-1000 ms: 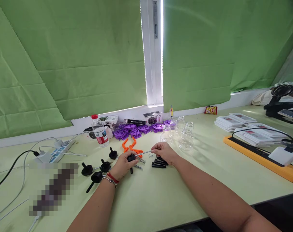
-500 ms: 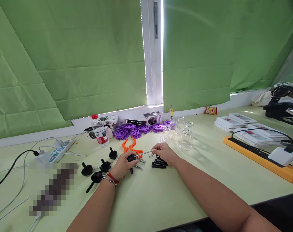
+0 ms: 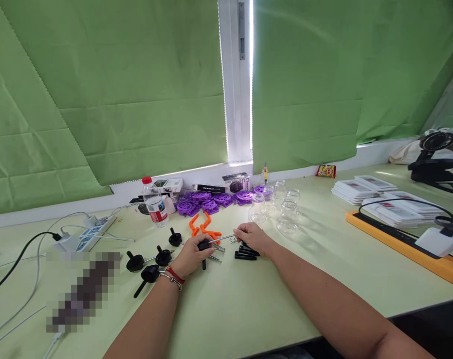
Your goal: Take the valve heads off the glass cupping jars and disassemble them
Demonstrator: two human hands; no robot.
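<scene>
While my left hand (image 3: 191,257) grips a black handle piece (image 3: 203,245), my right hand (image 3: 252,237) pinches the metal rod (image 3: 223,239)

As my forearms reach in over the pale green desk (image 3: 219,319), both hands are near its middle, a little apart. My left fingers are curled closed around the black handle piece, and the metal rod slants from it to the right. At the rod's right end, my right thumb and fingertips are pressed together on it. I cannot tell whether the rod is fixed in the piece.

Under my left hand, slim metal shafts (image 3: 214,259) stick out to the right. To the left lie four more black handle pieces (image 3: 135,262). Just beside my right fingertips are some tiny metal bits (image 3: 233,240), and black tubes (image 3: 245,257) lie partly hidden under that hand.

Beyond my hands are orange plastic parts (image 3: 207,232), with purple plastic parts (image 3: 222,200) farther off. A red-capped bottle (image 3: 157,209) stands to their left; clear glass jars (image 3: 288,219) stand to their right.

At far left, white cables cross a power strip (image 3: 94,237). On the right, stacks of white packs (image 3: 394,214) sit beyond an orange-and-black case (image 3: 402,245), near a black fan (image 3: 436,140).
</scene>
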